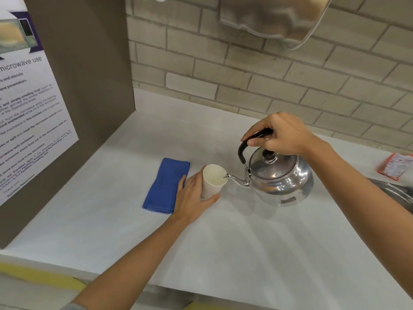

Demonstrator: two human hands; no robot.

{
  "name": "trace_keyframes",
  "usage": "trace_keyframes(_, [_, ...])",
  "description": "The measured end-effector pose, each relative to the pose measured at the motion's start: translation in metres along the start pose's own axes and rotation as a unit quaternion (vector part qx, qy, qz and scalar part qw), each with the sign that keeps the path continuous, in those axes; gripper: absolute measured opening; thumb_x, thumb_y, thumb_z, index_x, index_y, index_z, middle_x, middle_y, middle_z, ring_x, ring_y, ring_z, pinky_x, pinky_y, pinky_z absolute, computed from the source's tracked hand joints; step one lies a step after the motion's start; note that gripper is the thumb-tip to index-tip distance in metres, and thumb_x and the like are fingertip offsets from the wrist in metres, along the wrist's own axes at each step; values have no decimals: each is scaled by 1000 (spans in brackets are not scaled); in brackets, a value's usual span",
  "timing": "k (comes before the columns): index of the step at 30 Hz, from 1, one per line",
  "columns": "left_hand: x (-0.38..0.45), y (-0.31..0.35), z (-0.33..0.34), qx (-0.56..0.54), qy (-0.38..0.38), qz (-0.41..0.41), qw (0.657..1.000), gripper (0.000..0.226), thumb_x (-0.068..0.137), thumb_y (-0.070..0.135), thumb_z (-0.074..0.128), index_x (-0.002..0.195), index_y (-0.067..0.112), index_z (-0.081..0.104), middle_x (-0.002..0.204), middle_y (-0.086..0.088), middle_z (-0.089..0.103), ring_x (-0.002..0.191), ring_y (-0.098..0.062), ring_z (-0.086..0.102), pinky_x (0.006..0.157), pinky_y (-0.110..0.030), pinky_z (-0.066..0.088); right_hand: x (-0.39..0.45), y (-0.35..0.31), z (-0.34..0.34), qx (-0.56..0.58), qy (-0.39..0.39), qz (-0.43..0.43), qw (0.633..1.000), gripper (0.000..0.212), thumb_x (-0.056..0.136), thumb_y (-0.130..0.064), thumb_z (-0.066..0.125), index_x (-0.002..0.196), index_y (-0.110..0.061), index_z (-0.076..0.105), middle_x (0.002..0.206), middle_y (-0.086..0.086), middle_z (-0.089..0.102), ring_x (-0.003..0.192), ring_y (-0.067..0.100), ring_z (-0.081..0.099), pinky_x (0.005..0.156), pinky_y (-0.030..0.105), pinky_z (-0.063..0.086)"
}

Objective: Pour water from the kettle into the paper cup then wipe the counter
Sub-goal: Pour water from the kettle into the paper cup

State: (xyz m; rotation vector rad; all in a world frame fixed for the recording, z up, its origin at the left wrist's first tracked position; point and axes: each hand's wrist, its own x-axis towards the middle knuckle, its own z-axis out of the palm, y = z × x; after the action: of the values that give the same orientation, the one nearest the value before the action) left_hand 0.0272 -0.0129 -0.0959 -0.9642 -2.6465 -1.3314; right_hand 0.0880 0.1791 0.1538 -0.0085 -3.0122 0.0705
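Nearest edge: yellow tape strips (44, 279) on the floor below the counter lip, both bare forearms reaching in from the bottom. Smooth matte white counter (257, 253), flat, no visible spill. Left hand (193, 196) wrapped round the lower wall of the plain white paper cup (212, 182), thumb on the near side, fingers round the far left side; cup upright on the counter, tapered, rim open, pale liquid visible inside. Just left of that hand, touching or partly under the fingertips, a folded blue microfibre cloth (165, 186), rectangular, fine nap, stitched hem on the near edge, lying flat. Right of the cup, a polished round stainless steel kettle (280, 179), squat, domed lid with a dark knob, thin curved spout tipped down to the left with its tip at the cup rim. Right hand (281, 135) closed on the kettle's black arched handle (244, 148), gripping from above, kettle tilted; can't tell if its base clears the counter. Far right: edge of a metal sink (395, 193), and an orange and white foil packet (394, 166) lying on the counter. Left side: grey-brown panel (89, 86) with a printed microwave-use notice (29, 121). Back: pale beige brick-pattern tiled wall (245, 70), rough face, with a brushed metal wall fixture (274, 16) at the top
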Motion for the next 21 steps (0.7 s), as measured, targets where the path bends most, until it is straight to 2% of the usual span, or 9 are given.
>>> trace_keyframes(5, [0,-1,0,0,0,3,1000,88,80,57,67,151,25,25,144,6,50,137,-12,39,117,-29,3,2,-2,0,-11,-1,-3,1000,15,82,-45,69,96,-48,73,76,-18,72,68,9,61,58,35,51])
trace_keyframes(10, [0,-1,-1,2,-3,-3,1000,88,81,57,67,151,26,24,145,6,49,137,-12,38,116,-27,0,4,-2,0,-16,4,-9,1000,14,82,-44,69,94,-48,73,71,-22,66,67,6,58,54,27,44])
trace_keyframes(17, [0,-1,0,3,-2,-1,1000,88,80,58,66,151,25,25,144,6,50,136,-13,40,116,-28,3,5,-1,-1,-26,8,-14,1000,14,82,-44,69,94,-47,74,60,-28,56,58,-1,53,49,24,32])
trace_keyframes(21, [1,-1,0,3,-3,1,1000,88,80,58,67,151,25,26,143,6,51,136,-13,41,118,-32,6,6,0,-1,-30,5,-11,999,14,81,-45,69,94,-47,74,60,-30,55,59,-3,52,50,24,33])
